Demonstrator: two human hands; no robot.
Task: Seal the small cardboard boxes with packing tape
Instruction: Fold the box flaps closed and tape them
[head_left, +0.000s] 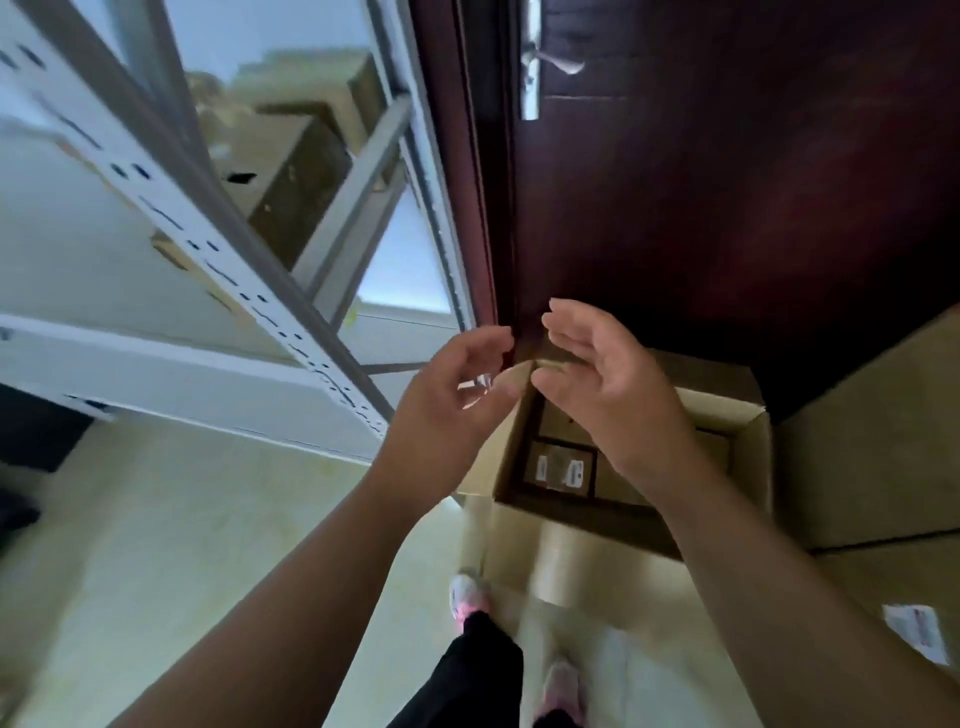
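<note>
A large open carton (754, 470) stands on the floor against the door. Inside it lie small brown cardboard boxes (560, 468), one with white labels on top. Both my hands are raised over the carton's far left corner, close together but not touching. My left hand (453, 399) has its fingers curled, and a small shiny clear piece that looks like packing tape (484, 385) is pinched between thumb and fingers. My right hand (609, 385) is open with its palm turned left, its fingers spread and nothing in it. No tape roll shows.
A white metal shelving rack (218, 244) with cardboard boxes on it fills the left. A dark red door (727, 208) with a metal handle (558, 61) is ahead. Another big carton (878, 457) stands at the right. My feet (470, 595) are on the pale floor.
</note>
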